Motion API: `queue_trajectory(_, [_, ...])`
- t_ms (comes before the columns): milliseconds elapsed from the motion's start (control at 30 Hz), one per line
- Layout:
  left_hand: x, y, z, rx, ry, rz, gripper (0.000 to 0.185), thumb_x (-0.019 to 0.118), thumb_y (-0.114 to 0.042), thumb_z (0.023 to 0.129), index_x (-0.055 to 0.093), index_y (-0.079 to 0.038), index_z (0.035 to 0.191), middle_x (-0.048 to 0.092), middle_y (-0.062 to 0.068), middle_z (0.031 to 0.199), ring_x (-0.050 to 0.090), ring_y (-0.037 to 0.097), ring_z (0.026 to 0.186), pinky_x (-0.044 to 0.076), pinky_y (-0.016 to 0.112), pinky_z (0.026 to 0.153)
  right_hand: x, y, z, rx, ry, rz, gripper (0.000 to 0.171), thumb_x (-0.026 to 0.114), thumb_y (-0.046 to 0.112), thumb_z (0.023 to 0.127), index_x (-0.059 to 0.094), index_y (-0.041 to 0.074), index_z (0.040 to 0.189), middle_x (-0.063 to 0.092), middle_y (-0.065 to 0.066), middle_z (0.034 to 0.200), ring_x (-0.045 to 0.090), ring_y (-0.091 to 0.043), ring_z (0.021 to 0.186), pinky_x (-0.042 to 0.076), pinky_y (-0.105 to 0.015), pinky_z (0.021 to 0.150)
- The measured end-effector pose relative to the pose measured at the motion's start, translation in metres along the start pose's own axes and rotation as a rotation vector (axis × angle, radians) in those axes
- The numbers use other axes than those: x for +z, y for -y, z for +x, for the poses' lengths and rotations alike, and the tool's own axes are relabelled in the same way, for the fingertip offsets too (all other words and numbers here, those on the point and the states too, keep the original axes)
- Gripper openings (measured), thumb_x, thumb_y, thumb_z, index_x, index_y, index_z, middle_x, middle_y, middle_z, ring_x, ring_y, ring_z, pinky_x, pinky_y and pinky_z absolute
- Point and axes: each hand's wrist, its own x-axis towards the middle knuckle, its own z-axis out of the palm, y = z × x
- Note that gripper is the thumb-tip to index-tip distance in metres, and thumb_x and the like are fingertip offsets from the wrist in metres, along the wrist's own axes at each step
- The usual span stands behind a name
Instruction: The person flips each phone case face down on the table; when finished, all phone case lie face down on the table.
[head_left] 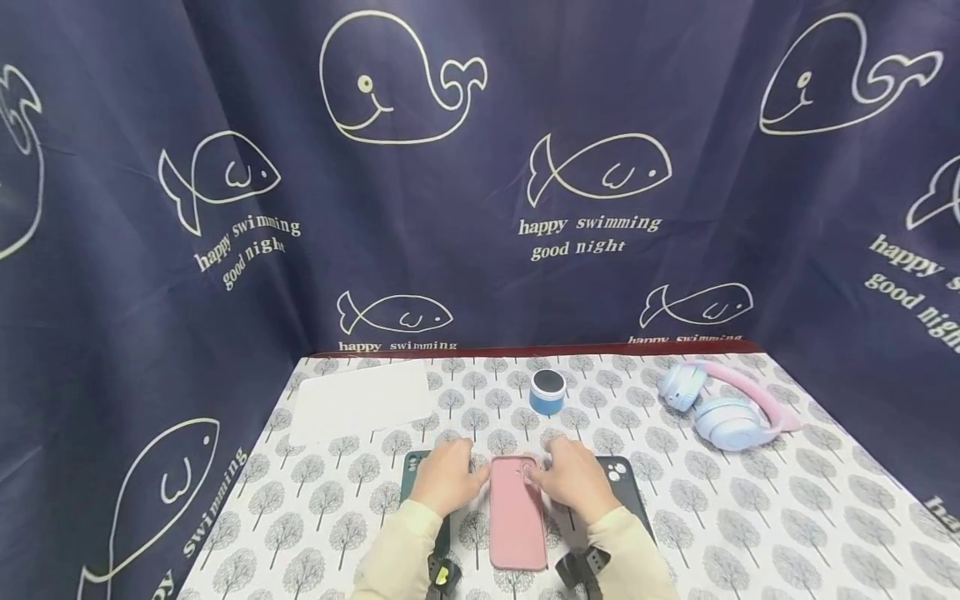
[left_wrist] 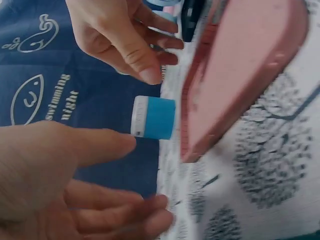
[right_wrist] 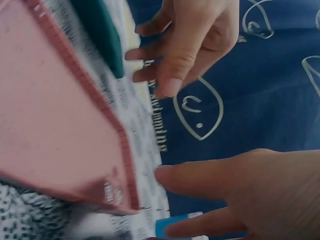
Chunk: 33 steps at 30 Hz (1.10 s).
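A pink phone case [head_left: 517,529] lies on the cloth between the two hands, with its inner side and rim upward. My left hand [head_left: 450,477] hovers left of its far end, fingers loosely extended and holding nothing. Beneath that hand and forearm, a dark green phone case [head_left: 411,471] is partly hidden. My right hand [head_left: 576,477] is off the pink case's far right corner, with thumb and fingers apart and nothing in them. A black phone case [head_left: 628,483] shows from under the right hand and sleeve. Both wrist views show relaxed fingers beside the pink case.
Beyond the hands stands a small blue and white cylinder [head_left: 547,400] with a dark top. Blue and pink headphones [head_left: 731,423] lie at the right. At the back left is a flat white sheet [head_left: 360,402]. A dark blue curtain [head_left: 480,192] hangs behind the table.
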Motion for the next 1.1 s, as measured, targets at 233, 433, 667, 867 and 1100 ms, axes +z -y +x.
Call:
queue_trajectory(233, [0.011,0.0,-0.001,-0.065,0.045,0.013,0.03,0.073,-0.027,0.085,0.053,-0.011,0.07,0.047,0.0,0.063,0.045,0.016,0.053,0.041,0.034,0.048,0.009,-0.002,0.003,0.039,0.084,0.027,0.032,0.087,0.019,0.069,0.059,0.005,0.075,0.052,-0.004,0.067,0.05,-0.02,0.058,0.043,-0.032,0.05])
queue_trajectory(433, [0.02,-0.006,0.0,-0.039,0.077,0.007,0.028,0.079,-0.024,0.079,0.056,-0.009,0.074,0.05,0.0,0.066,0.048,0.017,0.057,0.045,0.036,0.053,0.014,0.001,0.006,0.013,0.091,0.038,0.018,0.078,0.0,0.067,0.064,0.001,0.077,0.058,-0.005,0.066,0.055,-0.02,0.058,0.049,-0.034,0.053])
queue_trajectory(667, [0.031,-0.006,0.0,-0.017,0.082,-0.04,0.022,0.078,-0.009,0.074,0.056,-0.011,0.071,0.049,-0.003,0.064,0.047,0.014,0.056,0.043,0.033,0.052,0.021,0.004,0.006,-0.012,0.054,0.071,0.018,0.064,-0.013,0.062,0.061,0.003,0.071,0.053,-0.003,0.06,0.05,-0.018,0.052,0.043,-0.03,0.047])
queue_trajectory(867, [0.034,-0.004,0.001,-0.011,0.057,-0.05,0.02,0.072,0.0,0.068,0.055,-0.011,0.073,0.049,-0.003,0.065,0.047,0.016,0.056,0.045,0.035,0.053,0.02,0.007,0.006,-0.02,0.023,0.073,0.02,0.061,-0.014,0.06,0.064,0.002,0.072,0.055,-0.004,0.058,0.049,-0.017,0.05,0.041,-0.03,0.046])
queue_trajectory(1100, [0.029,-0.001,0.002,-0.012,0.058,-0.073,0.016,0.069,-0.003,0.072,0.059,-0.012,0.079,0.052,-0.005,0.064,0.049,0.015,0.056,0.045,0.035,0.054,0.019,0.009,0.007,-0.015,0.024,0.098,0.022,0.059,-0.015,0.06,0.064,0.005,0.069,0.051,-0.001,0.059,0.048,-0.017,0.054,0.04,-0.03,0.048])
